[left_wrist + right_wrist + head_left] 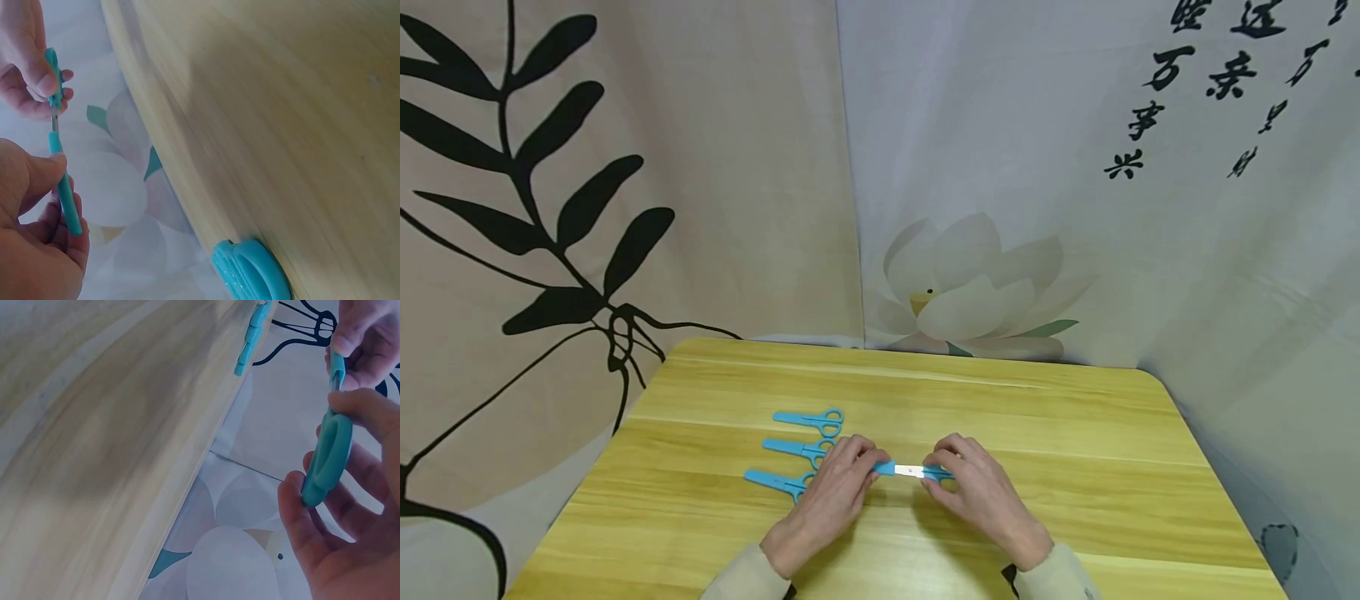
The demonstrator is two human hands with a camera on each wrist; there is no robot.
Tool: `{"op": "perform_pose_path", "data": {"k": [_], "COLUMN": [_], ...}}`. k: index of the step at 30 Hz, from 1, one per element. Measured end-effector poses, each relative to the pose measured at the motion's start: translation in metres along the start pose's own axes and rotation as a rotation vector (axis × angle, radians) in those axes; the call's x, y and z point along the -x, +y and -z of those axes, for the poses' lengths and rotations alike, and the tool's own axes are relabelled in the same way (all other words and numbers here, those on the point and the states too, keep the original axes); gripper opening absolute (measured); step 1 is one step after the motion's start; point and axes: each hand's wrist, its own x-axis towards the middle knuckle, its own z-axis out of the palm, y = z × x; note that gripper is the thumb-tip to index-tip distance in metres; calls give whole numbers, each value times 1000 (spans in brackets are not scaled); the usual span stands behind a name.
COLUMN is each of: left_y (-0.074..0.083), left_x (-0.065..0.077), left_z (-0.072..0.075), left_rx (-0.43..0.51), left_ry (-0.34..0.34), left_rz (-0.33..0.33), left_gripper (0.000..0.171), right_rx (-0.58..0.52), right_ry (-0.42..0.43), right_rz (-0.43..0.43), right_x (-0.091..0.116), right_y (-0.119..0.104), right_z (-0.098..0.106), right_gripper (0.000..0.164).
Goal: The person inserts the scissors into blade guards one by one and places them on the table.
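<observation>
In the head view, a pair of scissors with blue handles (940, 474) is held level above the table between both hands. A short stretch of silver blade (909, 471) shows between the handles and a blue blade cover (886, 467). My left hand (838, 487) pinches the cover between thumb and fingers, seen closely in the left wrist view along the cover (67, 200). On the other side my right hand (977, 492) grips the handles, thumb on one face, as the right wrist view shows at the handle loops (325, 462). The blade's tip is hidden inside the cover.
Left of my left hand lie three more blue covered scissors in a column: a far pair (797, 418), a middle pair (784, 447) and a near pair (769, 479), its handles partly behind the hand. The wooden table (1075, 433) ends at a printed curtain (760, 167).
</observation>
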Motion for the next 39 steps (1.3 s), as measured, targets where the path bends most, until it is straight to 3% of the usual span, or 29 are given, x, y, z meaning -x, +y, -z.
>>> {"op": "perform_pose_path", "data": {"k": [39], "left_y": [2], "left_x": [-5], "left_z": [-1], "left_rx": [8], "left_ry": [3], "left_rz": [-25], "left_gripper": [22], "right_rx": [-19], "right_ry": [-19], "right_rz": [7], "right_x": [-10], "right_y": [-8], "right_z": [-6], "right_gripper": [20]}}
